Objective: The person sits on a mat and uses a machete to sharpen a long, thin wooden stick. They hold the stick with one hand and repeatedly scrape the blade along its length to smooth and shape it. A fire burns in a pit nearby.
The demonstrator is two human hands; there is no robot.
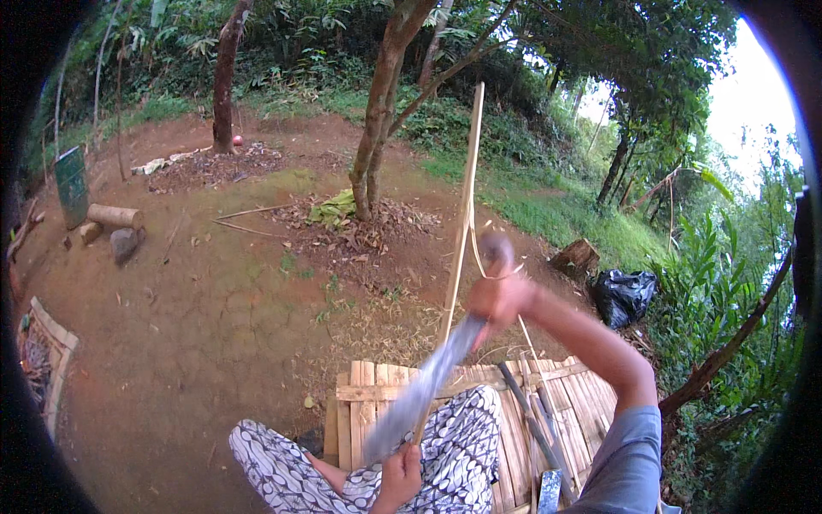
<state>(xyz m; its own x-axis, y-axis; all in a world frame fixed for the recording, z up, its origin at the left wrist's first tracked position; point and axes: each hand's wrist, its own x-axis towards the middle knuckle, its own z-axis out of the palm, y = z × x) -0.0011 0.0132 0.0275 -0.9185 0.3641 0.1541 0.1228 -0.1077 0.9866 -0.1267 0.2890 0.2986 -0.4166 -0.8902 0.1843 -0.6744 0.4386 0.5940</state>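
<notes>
My right hand (501, 304) is wrapped round the handle of a machete, slightly smeared by motion. The machete's grey blade (424, 385) slants down to the left, beside the strip and close above my left hand. Low in the middle, my left hand (400, 481) is closed round the lower end of a long pale bamboo strip (465, 201), which rises steeply away from me. A thin curled sliver (477, 248) hangs off the strip near my right hand. Patterned trousers (458, 437) cover my bent legs below the blade.
A bamboo slat platform (368, 392) lies beneath me, with dark poles (529, 415) and a flat metal piece (550, 493) on it. At right are a black plastic bag (623, 297) and a stump (575, 259). Ahead, a forked tree (377, 128) stands; a log (116, 216) lies left.
</notes>
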